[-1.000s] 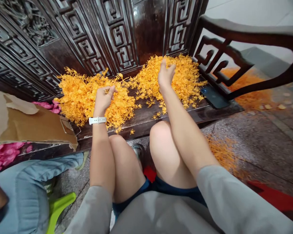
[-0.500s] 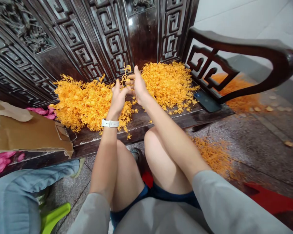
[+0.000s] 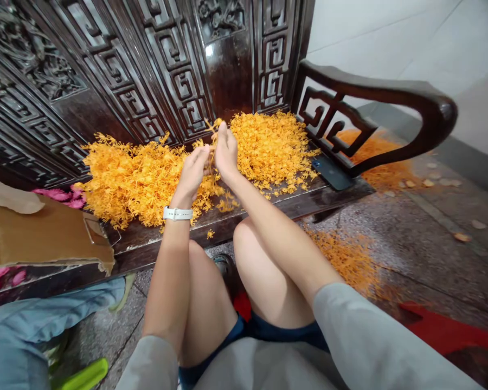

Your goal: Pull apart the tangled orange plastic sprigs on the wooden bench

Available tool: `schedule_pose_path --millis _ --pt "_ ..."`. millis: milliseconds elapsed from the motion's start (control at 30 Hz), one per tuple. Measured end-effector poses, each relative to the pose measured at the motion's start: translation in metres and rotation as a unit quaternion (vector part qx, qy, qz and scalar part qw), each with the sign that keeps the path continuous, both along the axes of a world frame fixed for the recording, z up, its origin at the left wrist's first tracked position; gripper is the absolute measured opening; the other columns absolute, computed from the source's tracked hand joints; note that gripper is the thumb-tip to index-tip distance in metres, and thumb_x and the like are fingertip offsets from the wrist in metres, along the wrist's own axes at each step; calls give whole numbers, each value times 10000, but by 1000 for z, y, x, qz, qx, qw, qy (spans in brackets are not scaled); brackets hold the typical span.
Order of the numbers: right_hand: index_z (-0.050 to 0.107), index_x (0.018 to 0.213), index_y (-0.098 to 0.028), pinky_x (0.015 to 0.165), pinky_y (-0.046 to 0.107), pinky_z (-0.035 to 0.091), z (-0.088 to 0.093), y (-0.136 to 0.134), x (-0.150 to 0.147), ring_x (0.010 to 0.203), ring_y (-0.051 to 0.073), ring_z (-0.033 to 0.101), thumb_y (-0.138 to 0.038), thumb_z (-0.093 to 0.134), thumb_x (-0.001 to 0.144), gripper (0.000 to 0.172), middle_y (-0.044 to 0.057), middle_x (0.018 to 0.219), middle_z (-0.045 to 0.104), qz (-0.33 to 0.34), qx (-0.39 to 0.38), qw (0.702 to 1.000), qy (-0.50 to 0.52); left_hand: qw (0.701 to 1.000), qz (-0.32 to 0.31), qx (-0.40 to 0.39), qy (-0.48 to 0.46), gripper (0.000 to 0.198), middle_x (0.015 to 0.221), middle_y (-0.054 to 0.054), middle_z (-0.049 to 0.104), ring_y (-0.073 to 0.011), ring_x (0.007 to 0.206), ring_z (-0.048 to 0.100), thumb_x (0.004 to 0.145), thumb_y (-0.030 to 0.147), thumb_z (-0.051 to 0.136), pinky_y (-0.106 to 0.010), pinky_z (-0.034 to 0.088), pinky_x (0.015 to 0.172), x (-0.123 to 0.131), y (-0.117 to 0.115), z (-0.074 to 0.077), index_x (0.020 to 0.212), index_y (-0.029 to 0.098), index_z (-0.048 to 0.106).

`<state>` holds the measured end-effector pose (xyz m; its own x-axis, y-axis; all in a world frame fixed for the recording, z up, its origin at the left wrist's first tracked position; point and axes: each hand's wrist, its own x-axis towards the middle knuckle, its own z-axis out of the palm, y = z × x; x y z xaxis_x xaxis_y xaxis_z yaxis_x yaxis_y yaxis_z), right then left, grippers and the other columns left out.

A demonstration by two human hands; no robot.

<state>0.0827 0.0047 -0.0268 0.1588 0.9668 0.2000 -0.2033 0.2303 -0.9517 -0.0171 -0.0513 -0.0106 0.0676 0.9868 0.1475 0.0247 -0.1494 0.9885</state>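
My left hand [image 3: 194, 172], with a pale watch band [image 3: 178, 213] at its wrist, is closed around part of a yellow-orange flower sprig [image 3: 211, 125]. My right hand [image 3: 228, 154] is close against it, its fingers bent around the same sprig; its fingertips are partly hidden. Some blossoms stick up above the hands, and a blurred bit of orange blossom [image 3: 228, 201] shows below them. To the left lies a large heap of orange flower sprigs [image 3: 126, 176]. A second heap of smaller loose orange blossoms [image 3: 272, 149] lies to the right. Both heaps rest on a dark wooden bench [image 3: 146, 245].
A carved backrest [image 3: 231, 81] rises behind the heaps, and a curved armrest [image 3: 390, 92] stands at the right. Beside it lies a dark phone [image 3: 333, 172]. A cardboard box [image 3: 44, 233] sits at left, near another person's jeans leg [image 3: 61, 314]. Orange stems [image 3: 345, 257] litter the floor.
My hands have come closer together around the sprig, and the right fingers have bent inward. A blurred blossom now appears below the hands. The view has shifted slightly.
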Motion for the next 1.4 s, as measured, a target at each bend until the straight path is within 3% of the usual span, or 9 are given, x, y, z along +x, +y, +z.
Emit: schedule_pose_path --millis 100,367,500,633,833,967,1067,1200,1400 --pt "487 780 -246 716 345 424 -6 0 0 740 183 505 -847 430 956 629 28 759 521 -48 53 997 -22 998 10 -42 -44 290 847 -42 652 -146 731 636 971 485 659 -242 517 629 0 1 -1 844 234 591" --pt "557 771 -238 724 348 414 -18 9 1 728 182 525 -807 409 988 627 30 750 563 -25 72 995 -62 993 63 -71 -66 125 674 15 583 -134 591 575 848 277 602 -235 445 538 9 10 -4 761 230 526" --pt "569 776 -242 691 337 403 -15 8 1 688 172 501 -842 379 974 660 8 693 509 -11 50 998 -33 997 66 -47 2 134 568 15 568 -125 507 502 835 193 564 -240 365 507 5 11 -9 710 230 531" --pt "514 754 -245 691 327 399 -11 5 3 673 154 466 -820 507 944 605 -14 688 472 -12 58 997 -40 995 42 -35 88 229 482 -14 562 -148 472 478 837 171 581 -282 370 516 0 9 -12 630 244 517" --pt "365 672 -242 675 318 383 -11 6 3 697 153 412 -794 575 925 643 -13 689 396 0 81 992 -101 991 65 -56 100 187 608 -31 598 -178 596 550 863 214 596 -291 414 562 -5 12 -15 677 233 587" --pt "387 664 -240 673 324 384 -12 9 1 700 158 407 -774 589 933 631 -6 685 402 24 97 991 -91 988 129 2 85 160 752 -34 613 -168 745 547 863 196 643 -270 431 634 -5 15 -12 707 212 611" --pt "418 664 -242 676 328 401 -10 8 -1 707 162 419 -792 601 915 632 0 678 427 36 92 991 -88 991 132 18 29 150 830 -44 655 -160 796 574 915 255 644 -256 456 665 -3 14 -8 773 207 641" --pt "431 688 -248 668 325 431 -3 2 -3 738 172 469 -839 628 864 646 7 690 462 29 45 996 -64 993 115 5 -6 127 809 -27 643 -144 699 567 930 337 689 -256 427 607 3 14 -10 919 225 632" --pt "476 738 -242 621 289 423 -4 2 -2 702 140 474 -804 708 832 615 -8 705 491 73 49 994 -58 991 129 -3 -22 125 721 12 589 -127 602 538 880 153 674 -260 431 600 3 16 -12 902 231 578"
